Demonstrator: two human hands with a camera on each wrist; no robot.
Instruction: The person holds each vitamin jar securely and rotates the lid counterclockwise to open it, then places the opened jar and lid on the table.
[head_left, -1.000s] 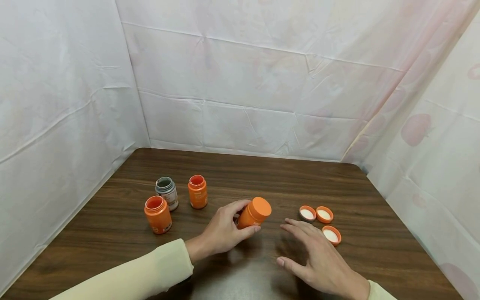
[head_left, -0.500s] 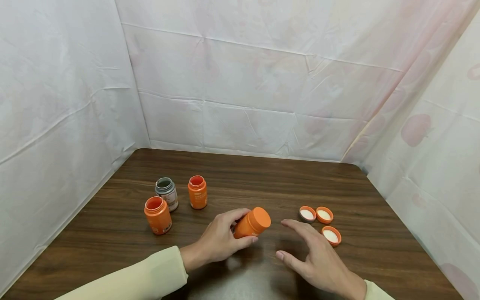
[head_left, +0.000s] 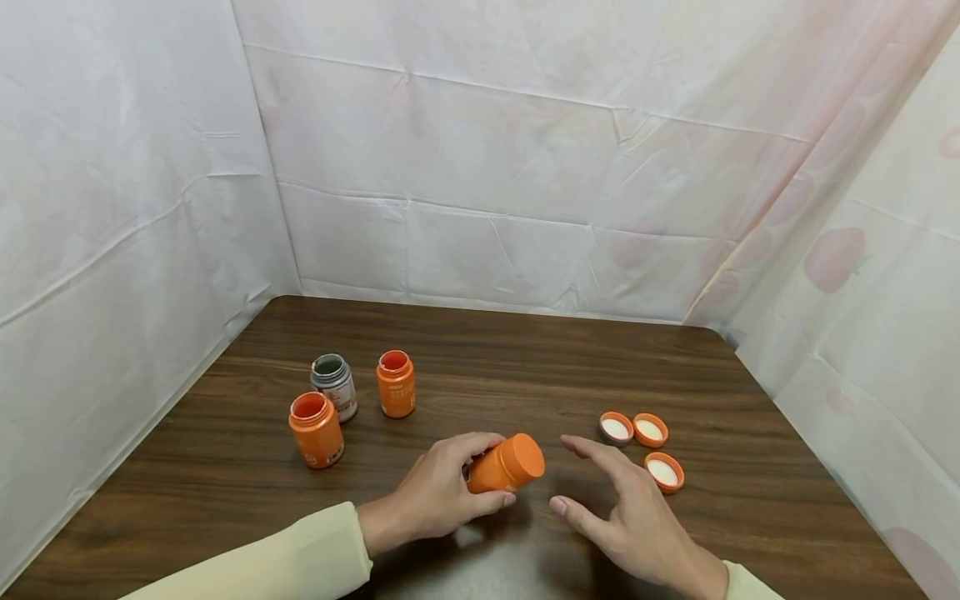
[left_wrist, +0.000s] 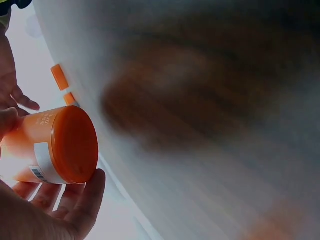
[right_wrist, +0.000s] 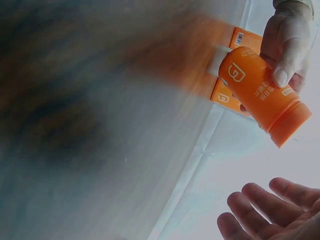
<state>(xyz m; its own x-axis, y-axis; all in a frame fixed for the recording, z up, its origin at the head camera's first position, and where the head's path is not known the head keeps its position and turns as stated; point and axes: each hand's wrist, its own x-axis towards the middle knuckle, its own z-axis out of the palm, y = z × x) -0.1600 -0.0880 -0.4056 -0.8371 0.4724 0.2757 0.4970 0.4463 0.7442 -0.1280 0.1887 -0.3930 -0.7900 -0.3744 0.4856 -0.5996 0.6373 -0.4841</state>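
An orange bottle [head_left: 491, 472] with its orange lid [head_left: 523, 457] on is held in my left hand [head_left: 438, 486], above the table and tilted so the lid points up and right. Fingers and thumb wrap its body; in the left wrist view the bottle's base [left_wrist: 76, 145] faces the camera. Beside the lid, a short gap away, my right hand [head_left: 637, 517] hovers with fingers spread and holds nothing. The right wrist view shows white lettering on the bottle [right_wrist: 260, 87] and my right fingers [right_wrist: 260, 205] apart from it.
At the left stand uncapped bottles: an orange bottle [head_left: 317, 432], a grey bottle [head_left: 335, 387] and another orange bottle [head_left: 395, 385]. On the right lie three upturned lids, a dark-sided lid [head_left: 616, 428], an orange lid [head_left: 649, 430] and a nearer orange lid [head_left: 663, 472]. White sheets [head_left: 480, 167] surround the table.
My left hand has lowered the bottle toward me and tipped it further to the right. My right hand has shifted only slightly, its fingers still spread.
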